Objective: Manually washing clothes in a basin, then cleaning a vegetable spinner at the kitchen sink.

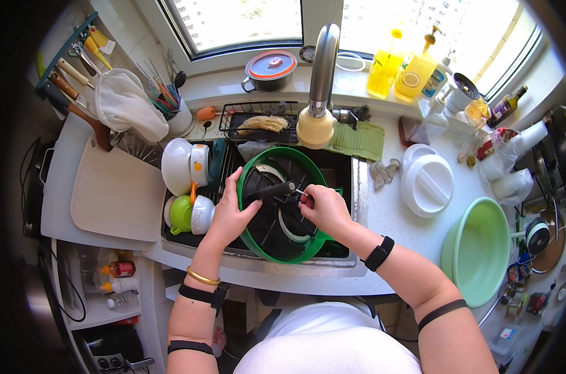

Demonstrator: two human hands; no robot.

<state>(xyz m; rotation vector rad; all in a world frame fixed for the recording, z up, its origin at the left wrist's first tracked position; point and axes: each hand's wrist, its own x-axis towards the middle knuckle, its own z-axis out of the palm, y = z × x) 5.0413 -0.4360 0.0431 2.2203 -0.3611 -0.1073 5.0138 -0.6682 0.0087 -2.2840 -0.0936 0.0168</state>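
Over the sink, a round green-rimmed vessel (256, 244) has a dark inside with pale curved bands. Across its middle lies a thick black handle (272, 191). My left hand (228, 206) grips the left rim, thumb reaching inward beside the handle's near end. In my right hand (323, 209), pinched between thumb and fingers, is a small tool (304, 198) with a red and black grip. Its thin metal shaft points at the handle's right end; whether the two touch is too small to tell. Green tabs stick out on the vessel's right side.
A tall faucet (321, 81) rises behind the vessel. Left of it stand stacked bowls (177, 165) and a cutting board (108, 193). White lids (427, 187) and a pale green basin (477, 252) stand right. Bottles of yellow liquid (385, 71) line the sill.
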